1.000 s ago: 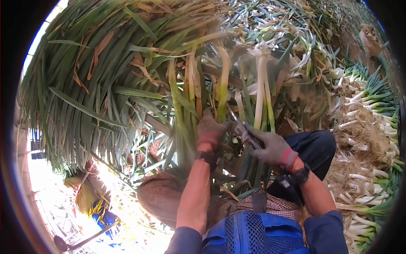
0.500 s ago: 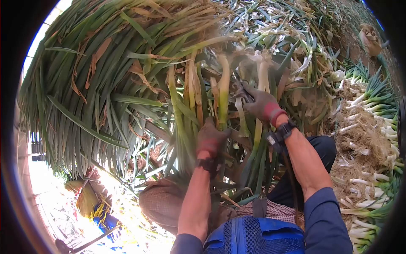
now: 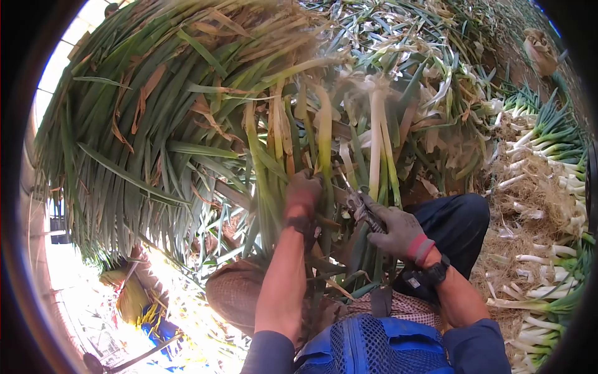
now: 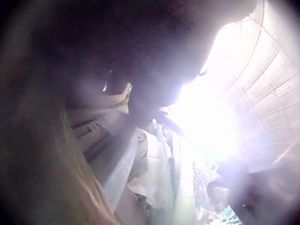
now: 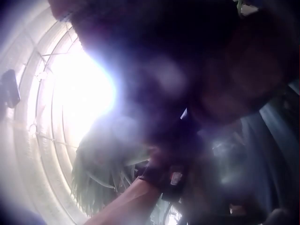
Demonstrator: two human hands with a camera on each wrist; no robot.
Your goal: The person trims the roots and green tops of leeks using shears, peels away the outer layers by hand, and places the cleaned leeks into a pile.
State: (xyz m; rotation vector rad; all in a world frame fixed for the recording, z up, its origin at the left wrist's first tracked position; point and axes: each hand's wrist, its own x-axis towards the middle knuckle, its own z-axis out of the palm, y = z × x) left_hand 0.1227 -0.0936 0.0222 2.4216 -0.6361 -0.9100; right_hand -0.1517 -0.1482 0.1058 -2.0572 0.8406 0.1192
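Note:
In the head view the gloved left hand (image 3: 303, 194) grips a leek stalk (image 3: 324, 134) low on its green part, beside several other upright stalks. The gloved right hand (image 3: 397, 230), a little to the right, holds an air nozzle-like tool (image 3: 369, 215) whose thin tip points up and left toward the stalk. Just beyond the tool stands a white-stemmed leek (image 3: 375, 140). Both wrist views are dark and glaring; the left wrist view shows pale stalks (image 4: 185, 194), and the right wrist view shows the left forearm (image 5: 129, 201).
A tall heap of green leeks (image 3: 124, 137) fills the left. Peeled scraps (image 3: 430, 56) lie at the back. A row of white-stemmed leeks with roots (image 3: 539, 280) runs down the right. The person's knee (image 3: 458, 218) is beside the right hand, and a blue mesh garment (image 3: 367, 349) is at the bottom.
The right hand with the tool rose beside the stalk, then came back down toward the knee. The left hand has shifted slightly up and left, still gripping the stalk.

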